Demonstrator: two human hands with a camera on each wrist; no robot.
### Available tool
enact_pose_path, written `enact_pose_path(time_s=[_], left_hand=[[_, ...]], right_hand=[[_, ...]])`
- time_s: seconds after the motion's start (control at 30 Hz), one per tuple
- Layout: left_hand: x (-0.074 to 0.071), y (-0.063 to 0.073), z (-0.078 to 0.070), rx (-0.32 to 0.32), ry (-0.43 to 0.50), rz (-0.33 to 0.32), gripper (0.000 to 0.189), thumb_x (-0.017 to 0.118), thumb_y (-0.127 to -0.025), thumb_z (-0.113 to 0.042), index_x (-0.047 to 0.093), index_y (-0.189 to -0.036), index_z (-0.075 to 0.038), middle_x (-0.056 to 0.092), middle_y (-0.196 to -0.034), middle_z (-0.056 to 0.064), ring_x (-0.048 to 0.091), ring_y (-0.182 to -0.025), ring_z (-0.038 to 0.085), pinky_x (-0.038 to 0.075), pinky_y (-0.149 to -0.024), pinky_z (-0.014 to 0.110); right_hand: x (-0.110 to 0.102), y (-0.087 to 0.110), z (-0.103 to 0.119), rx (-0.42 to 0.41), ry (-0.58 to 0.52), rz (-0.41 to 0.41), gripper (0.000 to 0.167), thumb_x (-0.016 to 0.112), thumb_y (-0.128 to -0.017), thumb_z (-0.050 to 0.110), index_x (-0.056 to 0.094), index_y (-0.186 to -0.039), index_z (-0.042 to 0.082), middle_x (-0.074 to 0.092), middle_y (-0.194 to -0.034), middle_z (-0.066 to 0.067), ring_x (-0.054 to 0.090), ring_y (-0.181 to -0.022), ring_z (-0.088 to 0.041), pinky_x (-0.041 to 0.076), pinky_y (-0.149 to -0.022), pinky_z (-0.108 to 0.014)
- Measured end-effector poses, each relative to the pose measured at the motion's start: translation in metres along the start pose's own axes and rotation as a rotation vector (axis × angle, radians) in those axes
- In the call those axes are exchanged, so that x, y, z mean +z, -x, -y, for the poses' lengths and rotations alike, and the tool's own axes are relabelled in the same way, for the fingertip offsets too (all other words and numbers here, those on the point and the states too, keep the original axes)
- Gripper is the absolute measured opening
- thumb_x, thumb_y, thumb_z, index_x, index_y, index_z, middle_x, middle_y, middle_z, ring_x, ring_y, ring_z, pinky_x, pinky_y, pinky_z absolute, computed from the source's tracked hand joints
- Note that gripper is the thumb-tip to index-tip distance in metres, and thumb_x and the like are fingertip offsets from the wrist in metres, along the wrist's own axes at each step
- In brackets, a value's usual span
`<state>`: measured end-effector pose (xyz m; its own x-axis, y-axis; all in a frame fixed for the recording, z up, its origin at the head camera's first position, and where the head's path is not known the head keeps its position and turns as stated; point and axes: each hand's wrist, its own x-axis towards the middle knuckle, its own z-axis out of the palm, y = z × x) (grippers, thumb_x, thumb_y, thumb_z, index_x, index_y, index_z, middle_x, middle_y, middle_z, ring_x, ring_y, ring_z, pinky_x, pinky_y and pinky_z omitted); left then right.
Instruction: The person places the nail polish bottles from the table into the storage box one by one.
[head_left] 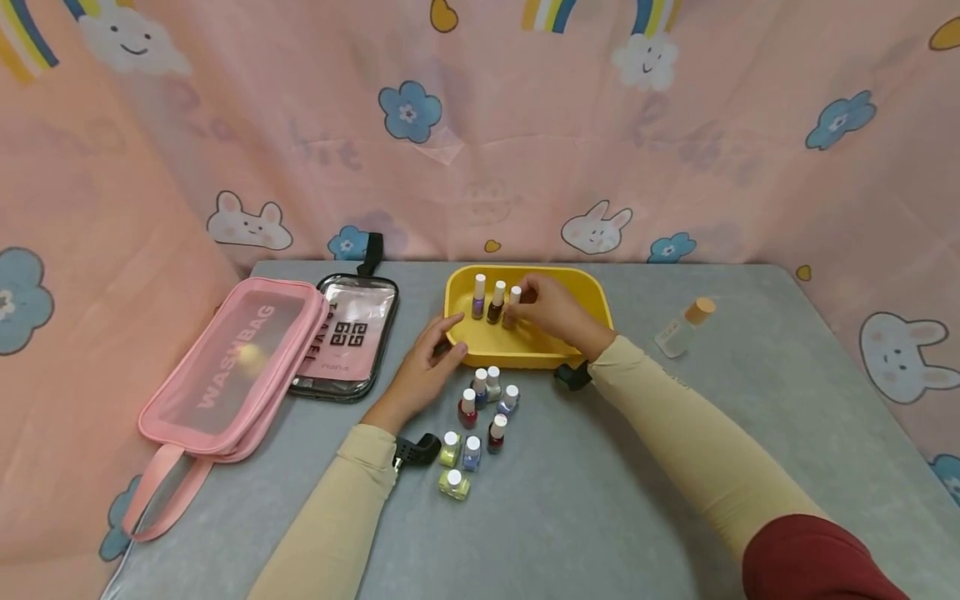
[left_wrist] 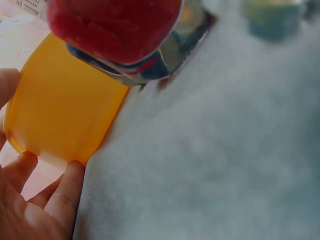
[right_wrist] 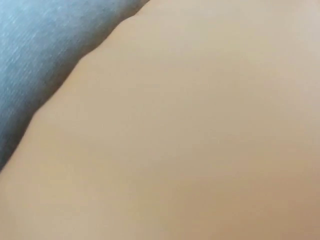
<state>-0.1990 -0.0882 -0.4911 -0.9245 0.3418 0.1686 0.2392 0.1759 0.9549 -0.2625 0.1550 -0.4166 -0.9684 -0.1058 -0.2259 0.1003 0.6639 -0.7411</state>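
Observation:
In the head view, my right hand reaches into the yellow tray and pinches a white-capped nail polish bottle, its lower part mostly behind the fingers. Left of it in the tray stand a dark nail polish bottle and a purple one. My left hand touches the tray's left front corner with extended fingers; the left wrist view shows its fingertips at the tray wall. A red polish bottle looms close there. Skin or sleeve fills most of the right wrist view.
Several nail polish bottles, including a red one and a yellow-green one, stand before the tray. A pink wash bag and a clear black-edged pouch lie at left. At right lies a clear bottle with a wooden-looking cap.

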Motion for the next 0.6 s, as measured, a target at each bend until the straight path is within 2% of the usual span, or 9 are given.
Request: enact_pose_path(time_s=[0.13, 0.27, 0.33, 0.43, 0.6], left_hand=[[0.0, 0.001, -0.001, -0.007, -0.007, 0.0, 0.053, 0.06, -0.111, -0.025, 0.046, -0.16, -0.013, 0.027, -0.172, 0.013, 0.036, -0.153, 0.032, 0.04, -0.12, 0.047], [0.0, 0.001, 0.0, -0.014, -0.015, 0.005, 0.053, 0.059, -0.111, -0.025, 0.046, -0.161, -0.013, 0.026, -0.173, 0.013, 0.034, -0.154, 0.031, 0.039, -0.121, 0.045], [0.0, 0.001, 0.0, -0.011, -0.018, 0.006, 0.053, 0.059, -0.111, -0.025, 0.045, -0.161, -0.013, 0.026, -0.173, 0.014, 0.034, -0.154, 0.032, 0.039, -0.121, 0.046], [0.0, 0.0, 0.001, -0.007, -0.022, 0.001, 0.053, 0.059, -0.111, -0.025, 0.045, -0.161, -0.013, 0.026, -0.173, 0.014, 0.034, -0.154, 0.032, 0.04, -0.12, 0.047], [0.0, 0.0, 0.001, -0.003, -0.019, 0.0, 0.053, 0.059, -0.111, -0.023, 0.046, -0.16, -0.012, 0.026, -0.172, 0.015, 0.034, -0.154, 0.034, 0.039, -0.12, 0.049]], right_hand=[[-0.001, 0.0, -0.002, -0.008, 0.017, 0.008, 0.036, 0.079, -0.099, 0.023, 0.059, -0.121, 0.003, 0.061, -0.121, -0.016, 0.055, -0.112, -0.032, 0.051, -0.103, -0.041], [-0.007, 0.011, 0.004, -0.062, -0.002, -0.028, 0.052, 0.079, -0.098, 0.028, 0.054, -0.137, 0.003, 0.056, -0.139, -0.018, 0.05, -0.132, -0.036, 0.043, -0.118, -0.047], [-0.012, 0.022, 0.009, -0.091, -0.019, -0.072, 0.055, 0.078, -0.099, 0.03, 0.052, -0.14, 0.003, 0.054, -0.145, -0.019, 0.048, -0.138, -0.037, 0.04, -0.12, -0.049], [-0.018, 0.044, 0.017, -0.142, -0.037, -0.13, 0.053, 0.078, -0.099, 0.03, 0.054, -0.139, 0.004, 0.056, -0.145, -0.018, 0.049, -0.137, -0.036, 0.043, -0.118, -0.05], [-0.017, 0.086, 0.024, -0.19, -0.081, -0.12, 0.05, 0.079, -0.099, 0.029, 0.058, -0.136, 0.003, 0.059, -0.139, -0.015, 0.053, -0.133, -0.035, 0.049, -0.112, -0.051]])
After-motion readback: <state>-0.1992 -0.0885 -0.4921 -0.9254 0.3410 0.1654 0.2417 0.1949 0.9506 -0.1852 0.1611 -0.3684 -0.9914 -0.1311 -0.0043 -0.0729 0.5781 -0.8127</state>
